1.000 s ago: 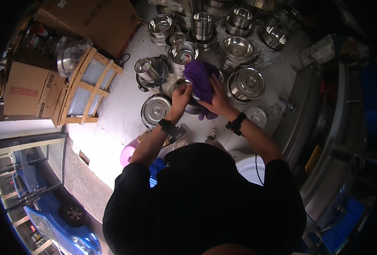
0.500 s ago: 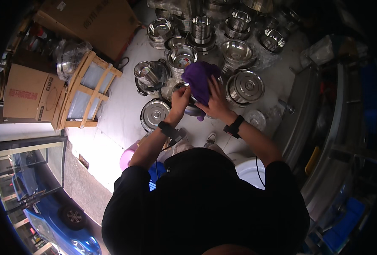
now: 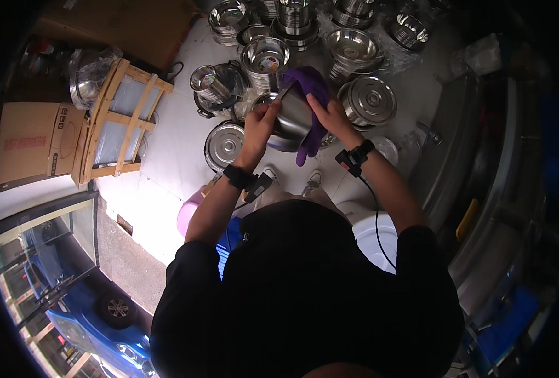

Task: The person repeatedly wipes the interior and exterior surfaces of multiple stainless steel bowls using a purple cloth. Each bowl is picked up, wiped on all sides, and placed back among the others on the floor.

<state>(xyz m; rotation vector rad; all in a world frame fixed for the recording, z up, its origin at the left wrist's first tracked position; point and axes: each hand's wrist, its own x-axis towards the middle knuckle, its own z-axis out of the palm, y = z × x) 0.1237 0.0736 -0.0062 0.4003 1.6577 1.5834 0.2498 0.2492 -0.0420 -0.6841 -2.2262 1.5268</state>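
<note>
A shiny stainless steel pot is tilted up between my hands, its smooth outer side showing. My left hand pinches its rim on the left, thumb and fingers closed. At the pot's right edge, my right hand is closed on a purple cloth and presses it against the metal. The cloth drapes over the far rim, and one end hangs down on the near right side. Part of the right-hand fingers is hidden behind cloth and pot.
Stacked steel basins and pots cover the floor ahead. A lidded pot stands to the right, a round lid to the left. Farther left are a wooden crate and a cardboard box. A white tub sits by my right side.
The pot has been tipped so its outer side faces me. The cloth has gone from in front of the pot to its far and right edge. My view has shifted slightly.
</note>
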